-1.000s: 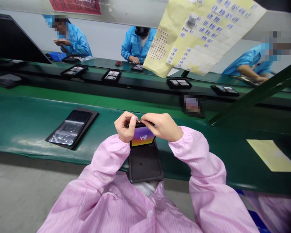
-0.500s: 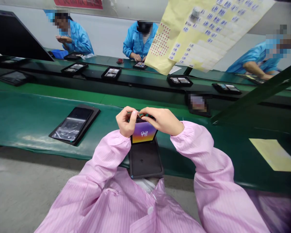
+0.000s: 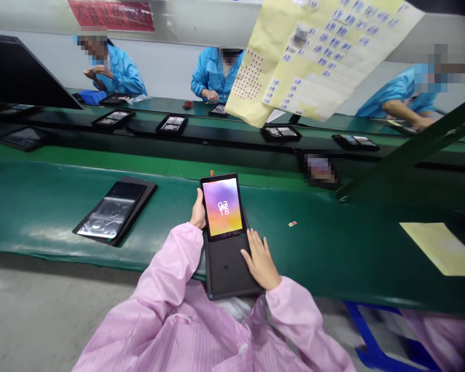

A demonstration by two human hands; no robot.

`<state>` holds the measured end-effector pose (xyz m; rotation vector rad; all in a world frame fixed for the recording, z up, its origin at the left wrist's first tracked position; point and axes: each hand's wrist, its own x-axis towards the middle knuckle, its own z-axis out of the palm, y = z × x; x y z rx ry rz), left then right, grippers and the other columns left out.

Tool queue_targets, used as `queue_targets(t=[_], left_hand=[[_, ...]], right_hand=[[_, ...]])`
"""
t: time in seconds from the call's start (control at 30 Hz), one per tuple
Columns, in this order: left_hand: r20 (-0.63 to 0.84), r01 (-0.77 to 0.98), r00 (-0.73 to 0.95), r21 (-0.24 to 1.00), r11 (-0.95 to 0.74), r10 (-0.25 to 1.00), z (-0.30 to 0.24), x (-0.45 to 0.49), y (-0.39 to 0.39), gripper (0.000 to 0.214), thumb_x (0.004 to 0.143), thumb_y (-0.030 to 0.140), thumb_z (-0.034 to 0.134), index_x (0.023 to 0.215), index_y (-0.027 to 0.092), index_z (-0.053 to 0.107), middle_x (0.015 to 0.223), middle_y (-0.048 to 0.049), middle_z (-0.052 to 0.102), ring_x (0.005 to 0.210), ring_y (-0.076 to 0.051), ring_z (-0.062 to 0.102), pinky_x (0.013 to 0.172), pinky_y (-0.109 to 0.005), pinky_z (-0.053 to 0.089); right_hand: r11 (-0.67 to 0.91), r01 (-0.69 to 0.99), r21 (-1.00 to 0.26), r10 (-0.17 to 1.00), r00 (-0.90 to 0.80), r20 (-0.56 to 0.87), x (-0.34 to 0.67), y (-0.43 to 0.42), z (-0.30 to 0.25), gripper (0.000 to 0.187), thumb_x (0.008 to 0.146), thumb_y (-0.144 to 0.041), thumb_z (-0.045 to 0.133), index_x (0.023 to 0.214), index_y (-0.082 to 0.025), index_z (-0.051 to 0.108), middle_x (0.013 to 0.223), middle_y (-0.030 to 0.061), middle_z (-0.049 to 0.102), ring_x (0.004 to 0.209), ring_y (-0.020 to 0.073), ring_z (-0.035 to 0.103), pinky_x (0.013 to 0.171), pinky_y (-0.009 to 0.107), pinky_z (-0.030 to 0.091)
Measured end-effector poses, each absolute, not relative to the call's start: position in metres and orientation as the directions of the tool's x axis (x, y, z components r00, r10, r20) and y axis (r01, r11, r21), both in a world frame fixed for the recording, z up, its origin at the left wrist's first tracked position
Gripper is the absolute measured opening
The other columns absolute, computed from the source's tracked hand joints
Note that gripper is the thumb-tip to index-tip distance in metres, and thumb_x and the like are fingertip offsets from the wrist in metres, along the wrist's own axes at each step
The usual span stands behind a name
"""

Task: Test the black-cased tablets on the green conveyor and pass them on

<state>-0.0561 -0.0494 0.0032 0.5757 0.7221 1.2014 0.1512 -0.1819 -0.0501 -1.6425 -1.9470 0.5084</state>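
A small tablet (image 3: pixel 221 206) with a lit purple-to-orange screen showing large white digits stands tilted at the far end of a black tray (image 3: pixel 227 274). My left hand (image 3: pixel 197 210) grips the tablet's left edge. My right hand (image 3: pixel 259 260) lies flat with fingers spread on the tray, beside the tablet's lower right corner. A small orange tab (image 3: pixel 212 173) shows just behind the tablet's top edge.
The tray sits on a green conveyor belt (image 3: pixel 42 217), with a black tray holding a plastic-covered device (image 3: pixel 112 212) to the left and a tiny label (image 3: pixel 292 223) to the right. Co-workers in blue smocks (image 3: pixel 217 75) sit beyond further trays.
My hands have parted from the tablet's top edge. The right hand has dropped onto the tray, the left now holds the side, and the whole screen shows.
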Motion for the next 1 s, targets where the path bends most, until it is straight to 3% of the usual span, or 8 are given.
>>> queue_targets(t=[0.17, 0.3, 0.57, 0.7, 0.77, 0.83, 0.93, 1.0], left_hand=[[-0.319, -0.648, 0.233, 0.653, 0.392, 0.919, -0.013, -0.055, -0.033, 0.062, 0.088, 0.065, 0.04, 0.112, 0.014, 0.064, 0.107, -0.0116, 0.07, 0.097, -0.026, 0.067, 0.096, -0.043, 0.049], [-0.303, -0.638, 0.367, 0.606, 0.475, 0.88, -0.017, -0.045, -0.035, 0.061, 0.087, 0.065, 0.042, 0.111, 0.014, 0.065, 0.106, -0.0114, 0.071, 0.097, -0.025, 0.067, 0.096, -0.041, 0.049], [-0.274, -0.652, 0.477, 0.526, 0.545, 0.835, -0.008, -0.015, -0.036, 0.06, 0.089, 0.062, 0.042, 0.113, 0.012, 0.065, 0.102, -0.0113, 0.072, 0.092, -0.026, 0.068, 0.094, -0.042, 0.049], [-0.268, -0.721, 0.452, 0.452, 0.525, 0.851, -0.009, -0.01, -0.042, 0.063, 0.086, 0.065, 0.043, 0.114, 0.012, 0.065, 0.102, -0.0118, 0.072, 0.094, -0.027, 0.068, 0.096, -0.044, 0.048], [-0.254, -0.745, 0.441, 0.432, 0.509, 0.861, -0.009, -0.01, -0.044, 0.066, 0.086, 0.066, 0.042, 0.115, 0.012, 0.064, 0.105, -0.0126, 0.071, 0.098, -0.028, 0.067, 0.098, -0.044, 0.046], [-0.249, -0.743, 0.45, 0.429, 0.514, 0.858, -0.008, -0.01, -0.045, 0.067, 0.086, 0.066, 0.041, 0.116, 0.011, 0.064, 0.107, -0.0135, 0.071, 0.1, -0.03, 0.066, 0.1, -0.045, 0.045], [-0.263, -0.704, 0.496, 0.435, 0.561, 0.827, -0.007, -0.011, -0.044, 0.068, 0.086, 0.067, 0.04, 0.116, 0.01, 0.064, 0.109, -0.0148, 0.07, 0.102, -0.031, 0.066, 0.101, -0.046, 0.044], [-0.273, -0.687, 0.516, 0.434, 0.583, 0.812, -0.006, -0.011, -0.043, 0.069, 0.086, 0.067, 0.04, 0.117, 0.01, 0.064, 0.111, -0.0153, 0.069, 0.103, -0.031, 0.066, 0.102, -0.046, 0.043]], right_hand=[[0.015, 0.873, -0.487, 0.977, 0.09, 0.192, 0.15, -0.196, -0.063, 0.05, 0.096, -0.028, 0.026, 0.142, -0.014, 0.04, 0.151, 0.0153, 0.035, 0.143, 0.0277, 0.028, 0.116, 0.061, 0.006], [-0.031, 0.893, -0.449, 0.967, 0.141, 0.214, 0.156, -0.182, -0.054, 0.051, 0.094, -0.024, 0.027, 0.14, -0.009, 0.042, 0.151, 0.0179, 0.033, 0.143, 0.0277, 0.028, 0.117, 0.058, 0.005], [-0.131, 0.921, -0.366, 0.982, 0.172, 0.082, 0.176, -0.172, -0.05, 0.053, 0.098, -0.03, 0.02, 0.144, -0.009, 0.036, 0.153, 0.0152, 0.031, 0.144, 0.0252, 0.024, 0.117, 0.057, 0.008], [-0.169, 0.92, -0.353, 0.929, 0.269, 0.255, 0.161, -0.168, -0.029, 0.053, 0.1, -0.034, 0.02, 0.147, -0.012, 0.032, 0.155, 0.0164, 0.027, 0.146, 0.0269, 0.018, 0.116, 0.059, 0.011], [-0.063, 0.949, -0.31, 0.914, 0.18, 0.365, 0.145, -0.163, -0.016, 0.05, 0.1, -0.033, 0.025, 0.146, -0.018, 0.035, 0.157, 0.0144, 0.02, 0.147, 0.0283, 0.012, 0.115, 0.061, 0.011], [0.141, 0.964, -0.224, 0.904, -0.033, 0.427, 0.134, -0.159, -0.005, 0.045, 0.098, -0.033, 0.034, 0.142, -0.026, 0.043, 0.159, 0.0106, 0.018, 0.147, 0.0294, 0.008, 0.114, 0.062, 0.013], [0.486, 0.871, -0.073, 0.799, -0.408, 0.442, 0.139, -0.153, 0.001, 0.04, 0.094, -0.038, 0.048, 0.133, -0.035, 0.053, 0.156, 0.007, 0.029, 0.147, 0.03, 0.011, 0.114, 0.061, 0.016], [0.641, 0.768, 0.007, 0.693, -0.582, 0.426, 0.155, -0.147, -0.001, 0.038, 0.091, -0.041, 0.054, 0.128, -0.034, 0.058, 0.15, 0.0067, 0.039, 0.145, 0.0291, 0.019, 0.114, 0.059, 0.019]])
